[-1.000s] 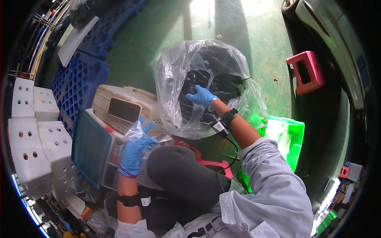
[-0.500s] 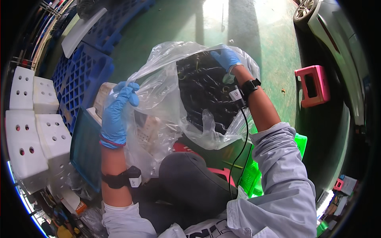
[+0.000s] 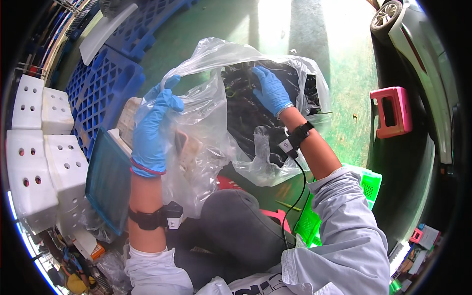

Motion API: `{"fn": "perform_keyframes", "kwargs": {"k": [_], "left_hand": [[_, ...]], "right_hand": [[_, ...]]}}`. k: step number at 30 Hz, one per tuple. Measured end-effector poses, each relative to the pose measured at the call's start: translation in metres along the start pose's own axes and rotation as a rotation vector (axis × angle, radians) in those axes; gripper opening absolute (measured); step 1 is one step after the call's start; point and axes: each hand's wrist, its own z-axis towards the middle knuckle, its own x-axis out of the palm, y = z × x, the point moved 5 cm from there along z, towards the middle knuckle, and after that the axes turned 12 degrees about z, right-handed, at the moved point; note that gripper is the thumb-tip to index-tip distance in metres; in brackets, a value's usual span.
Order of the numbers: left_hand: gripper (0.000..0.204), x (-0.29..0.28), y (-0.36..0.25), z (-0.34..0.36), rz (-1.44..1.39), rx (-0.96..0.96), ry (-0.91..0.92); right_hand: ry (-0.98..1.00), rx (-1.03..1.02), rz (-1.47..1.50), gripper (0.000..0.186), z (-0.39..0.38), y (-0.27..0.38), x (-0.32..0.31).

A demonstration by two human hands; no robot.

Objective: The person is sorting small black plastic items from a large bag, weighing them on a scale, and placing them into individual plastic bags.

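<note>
While left fingers (image 3: 170, 100) grip the bag rim (image 3: 236, 52), floor (image 3: 221, 24) extends beyond.

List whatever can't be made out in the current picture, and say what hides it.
All in the head view:
- What lies under the black plastic inside the clear bag: the plastic itself covers it.
- The right hand's palm: turned away, behind its back.
- Part of the green crate: behind the right sleeve.
- The vehicle's full shape: cut off by the rim.
- Red bits in the white box's holes: too small.
</note>
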Motion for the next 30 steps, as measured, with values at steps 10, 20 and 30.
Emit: {"fn": "perform_keyframes", "kwargs": {"k": [10,20,30], "left_hand": [[0.034,0.022,-0.015,-0.018,0.221,-0.078,0.102],[0.033,0.006,-0.016,-0.027,0.396,-0.098,0.084],[0.033,0.005,-0.011,-0.024,0.34,-0.118,0.096]], "right_hand": [[0.294,0.036,-0.478,0.031,0.035,0.027,0.095],[0.282,0.254,-0.134,0.054,0.065,0.0,0.104],[0.244,0.069,-0.128,0.042,0.087,-0.012,0.148]]}}
